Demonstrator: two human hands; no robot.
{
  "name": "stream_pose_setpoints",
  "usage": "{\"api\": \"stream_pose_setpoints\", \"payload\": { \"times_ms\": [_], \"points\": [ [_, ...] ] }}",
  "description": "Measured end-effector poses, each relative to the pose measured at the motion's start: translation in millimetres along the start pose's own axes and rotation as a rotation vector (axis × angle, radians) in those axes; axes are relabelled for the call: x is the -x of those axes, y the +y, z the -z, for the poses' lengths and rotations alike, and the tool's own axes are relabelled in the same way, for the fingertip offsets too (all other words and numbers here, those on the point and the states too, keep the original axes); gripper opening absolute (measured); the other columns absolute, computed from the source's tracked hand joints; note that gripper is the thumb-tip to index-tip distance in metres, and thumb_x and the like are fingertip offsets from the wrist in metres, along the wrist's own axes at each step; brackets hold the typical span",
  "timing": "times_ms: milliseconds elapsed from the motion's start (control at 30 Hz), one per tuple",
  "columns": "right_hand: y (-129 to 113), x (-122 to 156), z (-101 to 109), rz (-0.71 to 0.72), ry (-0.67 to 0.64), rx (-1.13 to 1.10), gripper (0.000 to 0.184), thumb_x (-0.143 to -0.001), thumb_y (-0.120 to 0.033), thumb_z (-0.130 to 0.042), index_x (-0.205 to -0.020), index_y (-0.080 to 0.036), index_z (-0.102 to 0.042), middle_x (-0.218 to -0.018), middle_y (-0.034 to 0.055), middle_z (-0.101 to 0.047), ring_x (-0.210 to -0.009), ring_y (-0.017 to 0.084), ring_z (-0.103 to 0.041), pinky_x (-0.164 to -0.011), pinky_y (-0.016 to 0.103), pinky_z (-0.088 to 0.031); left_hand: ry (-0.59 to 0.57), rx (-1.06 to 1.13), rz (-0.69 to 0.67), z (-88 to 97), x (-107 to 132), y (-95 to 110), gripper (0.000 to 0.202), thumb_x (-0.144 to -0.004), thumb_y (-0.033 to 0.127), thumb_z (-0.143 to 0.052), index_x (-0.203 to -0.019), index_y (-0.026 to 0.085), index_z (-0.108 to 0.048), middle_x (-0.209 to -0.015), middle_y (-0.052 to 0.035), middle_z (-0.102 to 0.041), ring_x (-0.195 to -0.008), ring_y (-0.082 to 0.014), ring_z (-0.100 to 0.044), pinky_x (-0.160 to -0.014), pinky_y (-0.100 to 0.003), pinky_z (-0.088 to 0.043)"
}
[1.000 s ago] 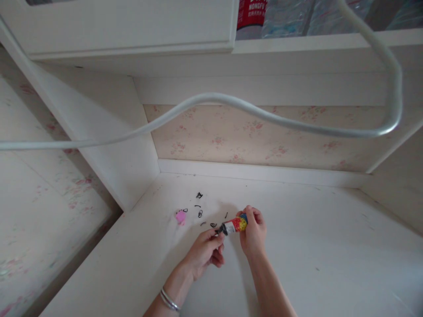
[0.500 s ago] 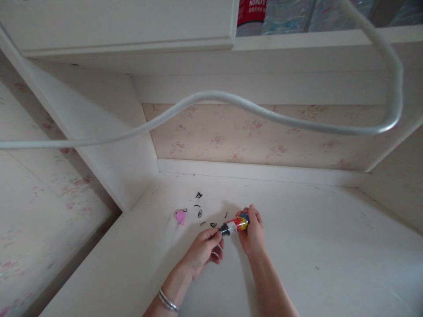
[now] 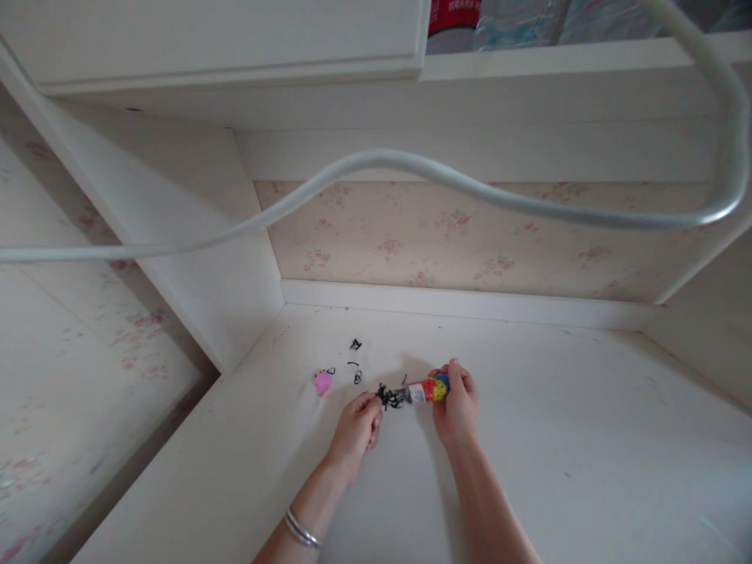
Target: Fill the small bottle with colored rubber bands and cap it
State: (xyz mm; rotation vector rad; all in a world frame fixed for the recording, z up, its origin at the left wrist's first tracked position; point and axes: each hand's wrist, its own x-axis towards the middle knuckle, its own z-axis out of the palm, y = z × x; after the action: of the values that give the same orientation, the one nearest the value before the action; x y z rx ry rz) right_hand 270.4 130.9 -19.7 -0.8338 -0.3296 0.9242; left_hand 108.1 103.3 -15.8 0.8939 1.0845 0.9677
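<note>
My right hand [image 3: 457, 407] is wrapped round a small clear tube [image 3: 428, 389] packed with coloured bits, held sideways just above the white desk [image 3: 529, 454]. Its open mouth points left, and a clump of small black rubber bands [image 3: 388, 395] hangs out of it. My left hand [image 3: 356, 431], with bangles on the wrist, has its fingers pinched together right at that clump. More black rubber bands [image 3: 354, 362] lie loose on the desk to the left, beside a small pink piece [image 3: 323, 382].
A white side panel [image 3: 193, 258] walls the desk's left, flowered wallpaper [image 3: 458, 235] its back. A shelf [image 3: 529, 70] overhead carries plastic-wrapped bottles. A pale cable [image 3: 411, 168] loops across the view in front of it all.
Black bands now stick out of the tube's mouth where the tube's dark end was. Both hands have shifted slightly up and right, and my left fingers have moved onto the clump.
</note>
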Motion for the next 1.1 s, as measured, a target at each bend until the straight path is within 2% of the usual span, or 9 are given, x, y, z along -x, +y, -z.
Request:
{"api": "stream_pose_setpoints", "payload": {
  "times_ms": [167, 267, 367, 500, 633, 733, 867, 967, 1100],
  "points": [
    [-2.6, -7.8, 3.6, 0.070, 0.089, 0.010, 0.038, -0.073, -0.052, -0.070, -0.071, -0.019, -0.051, -0.066, -0.0046, -0.054, -0.060, 0.010, -0.056, -0.055, 0.023, -0.048, 0.088, 0.026, -0.063, 7.7, -5.8, -3.5, 0.026, -0.075, 0.040, -0.061, -0.071, 0.017, -0.049, -0.060, 0.0065, -0.047, -0.039, -0.0035, -0.038, -0.036, -0.017, -0.023],
    [0.6, -7.1, 2.6, 0.111, 0.103, 0.049, 0.038, -0.075, -0.054, -0.067, -0.070, -0.019, -0.051, -0.066, -0.0039, -0.055, -0.060, 0.010, -0.055, -0.056, 0.023, -0.047, 0.190, -0.054, -0.107, 9.2, -8.6, -5.5, 0.032, -0.077, 0.043, -0.062, -0.092, 0.015, -0.057, -0.073, 0.0009, -0.060, -0.039, -0.0051, -0.045, -0.035, -0.018, -0.028],
    [4.3, -4.6, 1.5, 0.157, 0.130, 0.109, 0.037, -0.076, -0.053, -0.066, -0.072, -0.019, -0.054, -0.067, -0.0030, -0.057, -0.062, 0.010, -0.054, -0.057, 0.022, -0.045, 0.263, -0.096, -0.111, 10.1, -8.4, -4.1, 0.049, -0.076, 0.041, -0.066, -0.114, 0.014, -0.052, -0.086, -0.0066, -0.068, -0.042, -0.0084, -0.054, -0.035, -0.018, -0.033],
    [4.2, 0.2, 1.5, 0.271, 0.145, 0.339, 0.034, -0.075, -0.051, -0.067, -0.079, -0.017, -0.061, -0.074, 0.0001, -0.061, -0.067, 0.012, -0.054, -0.061, 0.023, -0.043, 0.202, -0.072, -0.095, 9.2, -4.4, 0.1, 0.066, -0.076, 0.032, -0.068, -0.135, 0.026, -0.040, -0.115, -0.0109, -0.064, -0.057, -0.0128, -0.067, -0.038, -0.017, -0.041],
    [2.4, 3.4, 0.3, 0.394, 0.092, 0.558, 0.035, -0.079, -0.052, -0.062, -0.082, -0.017, -0.062, -0.078, 0.0025, -0.064, -0.071, 0.013, -0.055, -0.066, 0.025, -0.043, 0.151, -0.091, -0.074, 6.1, -4.4, -1.5, 0.038, -0.079, 0.028, -0.064, -0.115, 0.021, -0.060, -0.121, -0.0113, -0.061, -0.062, -0.0141, -0.068, -0.041, -0.019, -0.044],
    [2.9, 4.9, -3.5, 0.304, 0.025, 0.488, 0.035, -0.079, -0.052, -0.063, -0.079, -0.018, -0.060, -0.074, 0.0008, -0.061, -0.067, 0.012, -0.054, -0.063, 0.025, -0.042, 0.127, -0.033, -0.041, 3.3, -6.9, -7.4, 0.026, -0.081, 0.031, -0.063, -0.102, 0.016, -0.065, -0.114, -0.0116, -0.064, -0.070, -0.0170, -0.069, -0.048, -0.022, -0.050],
    [0.8, 9.1, -10.5, 0.039, -0.118, 0.079, 0.026, -0.079, -0.045, -0.065, -0.082, -0.021, -0.056, -0.076, -0.0030, -0.056, -0.069, 0.012, -0.056, -0.062, 0.025, -0.045, 0.086, 0.202, 0.024, -0.8, -7.7, -12.7, 0.035, -0.083, 0.035, -0.066, -0.113, 0.018, -0.061, -0.122, -0.0105, -0.061, -0.098, -0.0190, -0.065, -0.079, -0.027, -0.055],
    [-0.4, 14.8, -13.3, -0.105, -0.255, -0.139, 0.019, -0.075, -0.031, -0.068, -0.091, -0.025, -0.059, -0.089, -0.0032, -0.058, -0.081, 0.014, -0.061, -0.071, 0.029, -0.048, 0.001, 0.384, 0.043, -3.0, -5.3, -8.6, 0.036, -0.086, 0.037, -0.064, -0.115, 0.016, -0.059, -0.121, -0.0118, -0.063, -0.098, -0.0190, -0.065, -0.089, -0.030, -0.052],
    [8.7, 25.2, -15.0, -0.180, -0.356, -0.182, 0.037, -0.067, -0.019, -0.070, -0.101, -0.030, -0.059, -0.105, -0.0019, -0.062, -0.105, 0.020, -0.059, -0.084, 0.034, -0.048, -0.032, 0.546, 0.070, -3.7, -1.6, -0.6, 0.029, -0.090, 0.029, -0.058, -0.113, 0.011, -0.057, -0.109, -0.0154, -0.067, -0.093, -0.0207, -0.067, -0.092, -0.034, -0.051]
  ]
}}
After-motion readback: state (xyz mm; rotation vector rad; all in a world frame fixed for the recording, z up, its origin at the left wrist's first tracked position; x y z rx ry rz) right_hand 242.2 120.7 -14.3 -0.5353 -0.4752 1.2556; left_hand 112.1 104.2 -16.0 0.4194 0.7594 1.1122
